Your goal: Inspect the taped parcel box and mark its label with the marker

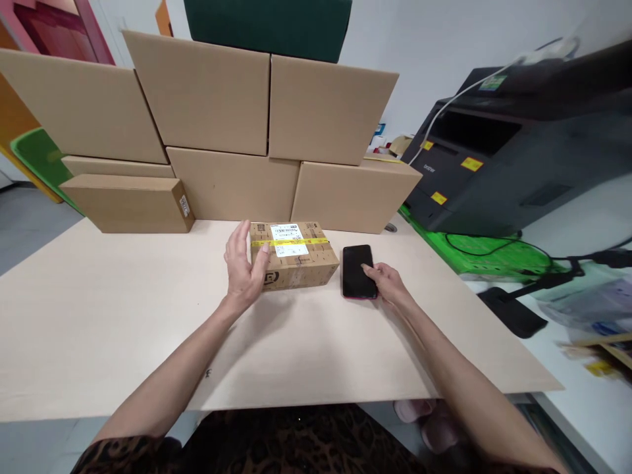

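Observation:
A small cardboard parcel (296, 257) with a white label and a yellow tape band lies on the pale tabletop (123, 316). My left hand (243, 266) is at its left end, fingers stretched out and apart, thumb against the box's front corner. A black phone (356, 270) with a pink edge lies flat just right of the parcel. My right hand (388, 282) rests at the phone's lower right corner, fingertips touching its screen and edge, fingers loosely curled.
Several flat brown cardboard boxes (217, 112) are stacked as a wall behind the parcel. A black printer (513, 158) sits at the right on a green surface with cables. A black stand base (513, 316) and blurred clutter lie at the far right.

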`<state>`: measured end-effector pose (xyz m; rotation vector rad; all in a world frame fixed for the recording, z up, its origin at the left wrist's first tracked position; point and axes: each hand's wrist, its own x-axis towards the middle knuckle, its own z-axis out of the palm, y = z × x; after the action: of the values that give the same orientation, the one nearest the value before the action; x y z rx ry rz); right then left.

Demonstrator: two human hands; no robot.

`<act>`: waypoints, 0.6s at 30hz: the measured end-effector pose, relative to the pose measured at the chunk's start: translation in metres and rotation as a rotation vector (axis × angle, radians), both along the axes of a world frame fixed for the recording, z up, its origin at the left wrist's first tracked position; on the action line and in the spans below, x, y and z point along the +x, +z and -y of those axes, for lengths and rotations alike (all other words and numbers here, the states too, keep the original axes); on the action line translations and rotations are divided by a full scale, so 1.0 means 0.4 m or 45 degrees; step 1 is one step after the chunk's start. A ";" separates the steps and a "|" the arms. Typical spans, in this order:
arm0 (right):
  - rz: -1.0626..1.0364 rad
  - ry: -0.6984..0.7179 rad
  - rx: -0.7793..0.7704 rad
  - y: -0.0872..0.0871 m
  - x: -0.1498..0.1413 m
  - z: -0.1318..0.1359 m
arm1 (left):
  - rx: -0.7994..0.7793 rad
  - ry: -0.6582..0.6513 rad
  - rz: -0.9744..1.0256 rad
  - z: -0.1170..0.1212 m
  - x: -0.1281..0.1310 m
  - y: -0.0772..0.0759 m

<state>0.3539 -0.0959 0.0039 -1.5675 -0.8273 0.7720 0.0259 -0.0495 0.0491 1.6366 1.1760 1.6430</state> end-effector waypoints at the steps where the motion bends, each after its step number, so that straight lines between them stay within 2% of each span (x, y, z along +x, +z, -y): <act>1: -0.038 -0.031 0.070 0.014 -0.007 0.015 | 0.064 -0.025 0.016 0.021 0.007 0.009; 3: -0.106 -0.082 0.194 0.046 -0.030 0.047 | 0.057 -0.205 0.066 0.066 0.023 0.021; 6: -0.269 -0.090 0.363 0.094 -0.100 0.093 | -0.236 -0.596 0.057 0.129 0.052 0.022; 10: -0.438 0.103 0.436 0.117 -0.241 0.123 | -0.576 -1.033 0.118 0.177 0.087 0.002; 12: -0.482 0.248 0.377 0.108 -0.302 0.123 | -0.661 -1.107 0.209 0.184 0.100 -0.008; 14: -0.525 0.317 0.340 0.094 -0.344 0.119 | -0.694 -1.080 0.296 0.184 0.108 -0.017; 18: -0.430 0.231 0.399 0.084 -0.378 0.113 | -0.665 -0.961 0.367 0.181 0.115 -0.031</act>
<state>0.2028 -0.1410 0.0375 -1.0588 -0.8010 0.9560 0.0717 -0.1220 0.0366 1.2261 0.6355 0.9405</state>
